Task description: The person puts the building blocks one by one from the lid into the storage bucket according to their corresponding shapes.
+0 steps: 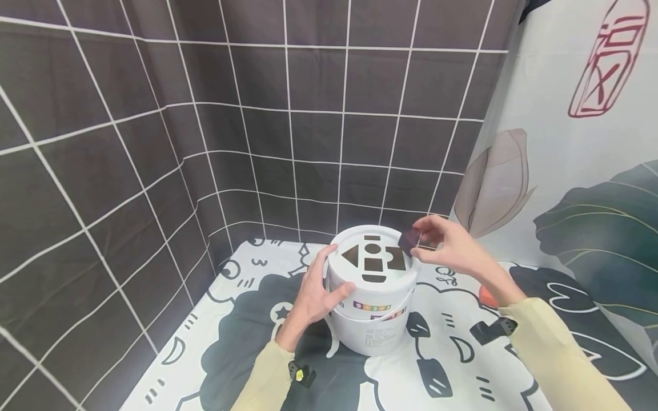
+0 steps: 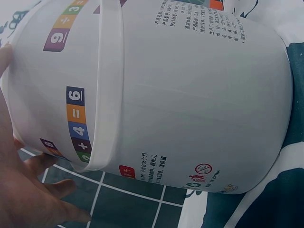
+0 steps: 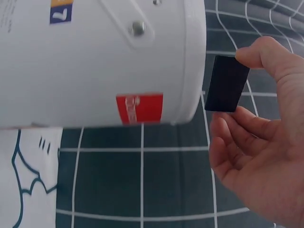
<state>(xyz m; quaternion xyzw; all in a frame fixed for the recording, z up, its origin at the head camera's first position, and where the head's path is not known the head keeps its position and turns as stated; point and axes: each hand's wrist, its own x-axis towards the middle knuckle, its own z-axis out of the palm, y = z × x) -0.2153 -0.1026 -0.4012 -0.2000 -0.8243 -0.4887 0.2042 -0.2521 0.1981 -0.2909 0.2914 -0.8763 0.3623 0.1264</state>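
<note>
A white bucket (image 1: 354, 335) stands upright, its lid (image 1: 394, 282) cut with several shaped holes. My left hand (image 1: 316, 292) rests against the bucket's left side, thumb at the front and the other fingers spread toward the back. In the left wrist view those fingers (image 2: 57, 189) look loosely extended. Between thumb and fingertips my right hand (image 1: 451, 242) pinches a small dark block (image 1: 408, 241) above the lid's right edge. The right wrist view shows the block (image 3: 227, 84) with a flat rectangular face, apart from the bucket's rim. Its full shape is partly hidden.
The bucket stands on a white cloth (image 1: 452, 308) printed with dark cartoon figures. A white handle (image 1: 354, 319) hangs across its front. An orange thing (image 1: 486, 297) lies partly hidden behind my right wrist. A dark gridded curtain (image 1: 319, 137) hangs behind and to the left.
</note>
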